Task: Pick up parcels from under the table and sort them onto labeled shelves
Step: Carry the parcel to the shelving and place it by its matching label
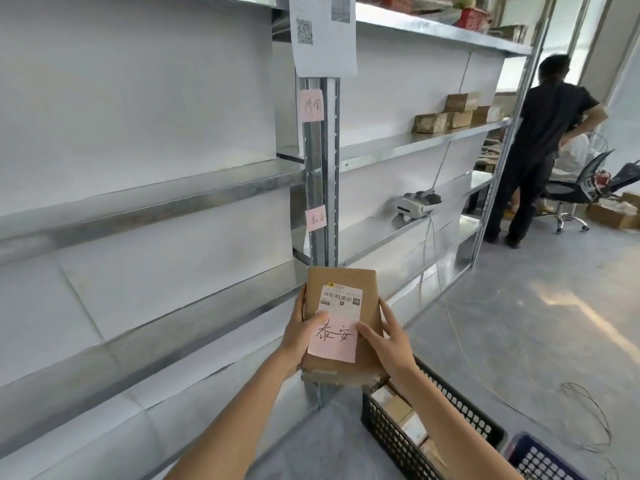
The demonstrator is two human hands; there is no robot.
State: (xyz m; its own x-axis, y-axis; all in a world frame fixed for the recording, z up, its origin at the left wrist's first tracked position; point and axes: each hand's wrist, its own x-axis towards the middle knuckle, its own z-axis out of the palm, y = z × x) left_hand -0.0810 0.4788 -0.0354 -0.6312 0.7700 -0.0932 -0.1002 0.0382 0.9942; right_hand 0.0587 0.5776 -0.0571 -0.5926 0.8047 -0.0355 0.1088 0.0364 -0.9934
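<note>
A: What's around you?

B: A grey concrete floor [519, 341] and metal shelves [145, 206] with white backing, mostly bare on my left. Further right one shelf carries brown boxes [450, 114], and a white headset [414, 204] sits on the one below with its cable hanging down.

A: Anything in the way?

B: A black crate [398, 434] with parcels in it stands by my right arm, a blue crate [540, 459] just past it. A person in dark clothes [543, 147] stands well off beside an office chair [581, 188].

A: Any writing?

B: Pink notes on the shelf post [320, 188]; the lower note [316, 218] reads 泰安, the upper note [311, 105] I can't make out. A sheet with QR codes [323, 32] hangs above.

A: And the parcel?

B: The parcel [367, 296] is up in front of the post, the fingers of my left hand [299, 327] and right hand [389, 336] closed on its sides. Its pink slip [334, 337] also says 泰安, under a barcode label [341, 297] showing 59
</note>
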